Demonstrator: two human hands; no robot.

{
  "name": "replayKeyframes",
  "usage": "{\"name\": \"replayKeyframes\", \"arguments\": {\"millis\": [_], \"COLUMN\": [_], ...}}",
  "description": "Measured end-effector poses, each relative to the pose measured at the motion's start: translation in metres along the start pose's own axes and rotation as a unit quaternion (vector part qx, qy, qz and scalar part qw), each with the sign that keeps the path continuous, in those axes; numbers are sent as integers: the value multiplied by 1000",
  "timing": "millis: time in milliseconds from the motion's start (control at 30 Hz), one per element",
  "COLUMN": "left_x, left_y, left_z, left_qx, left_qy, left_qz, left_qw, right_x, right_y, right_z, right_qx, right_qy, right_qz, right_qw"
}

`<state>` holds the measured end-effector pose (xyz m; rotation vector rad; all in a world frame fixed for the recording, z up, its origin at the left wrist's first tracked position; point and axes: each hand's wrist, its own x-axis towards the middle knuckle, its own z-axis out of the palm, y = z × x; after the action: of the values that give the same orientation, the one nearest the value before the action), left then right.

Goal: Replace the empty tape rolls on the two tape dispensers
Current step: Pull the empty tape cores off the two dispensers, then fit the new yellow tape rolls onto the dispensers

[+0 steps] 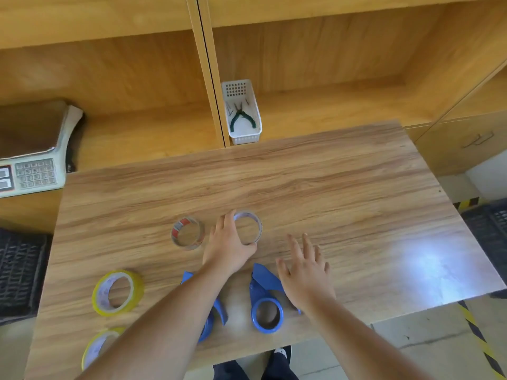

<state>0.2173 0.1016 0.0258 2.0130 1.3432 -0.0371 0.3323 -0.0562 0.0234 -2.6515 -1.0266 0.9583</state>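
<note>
Head view looks down on a wooden desk (343, 187). At its centre the left hand (229, 246) rests on an empty tape core (248, 227), fingers (219, 229) along the core's 9 o'clock side and thumb at its 6 o'clock edge, so the grip is closed around the ring. A second empty core (188, 232) with a red label stands just beside, at 9 o'clock from that hand, untouched. The right hand (304, 272) hovers at 4 o'clock from the held core, fingers spread apart and holding nothing, partly over a blue tape dispenser (266, 300). The other blue dispenser (216, 311) lies at 9 o'clock of the first, largely hidden under the left forearm. Two full yellow tape rolls sit at the desk's 8 o'clock corner: one (118, 292) lying flat, the other (97, 346) partly under the left arm.
</note>
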Motion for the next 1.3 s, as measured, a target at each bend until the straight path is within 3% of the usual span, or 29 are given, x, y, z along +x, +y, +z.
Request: {"name": "replayKeyframes", "arguments": {"millis": [600,800,1000,1300], "left_x": [61,44,2,-56], "left_y": [-3,-13,-44,-124], "left_z": [37,20,-9,-55], "left_qx": [6,25,89,105], "left_qy": [-58,-79,-56,43], "left_qz": [-24,12,82,61], "left_qw": [998,997,991,992], "right_x": [33,27,10,-26], "right_y": [0,-16,-49,-108], "right_z": [9,15,24,55], "right_qx": [-7,-17,-36,-67], "right_qy": [1,8,10,0], "right_qz": [21,1,-35,-99], "right_qw": [1000,1000,999,993]}}
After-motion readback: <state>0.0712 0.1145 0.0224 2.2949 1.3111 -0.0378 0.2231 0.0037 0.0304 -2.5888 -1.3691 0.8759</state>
